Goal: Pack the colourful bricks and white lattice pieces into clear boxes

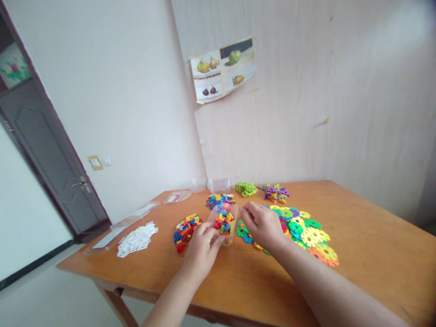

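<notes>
Resting at the near left corner of the box [227, 240], the left hand [202, 245] has its fingers bent over the edge and its thumb on the near side; how firmly it grips, I cannot tell. The right hand [263, 222] hangs just beside the box on the right, fingers curled in narrowly toward the thumb; whether it pinches anything cannot be told.

A red and white label [175, 196] lies at the far left of the table [374, 231], its print too small to read.

The box sits near the middle of the table, between the hands. It is clear plastic, rectangular and open on top, with small blocks [223, 223] inside in red, yellow, orange and blue.

More blocks lie in a pile [186, 230] just left of the left hand. White pieces [137, 239] are heaped farther left. Notched discs [311, 236] in yellow, green, orange and blue spread beside and beyond the right hand.
</notes>
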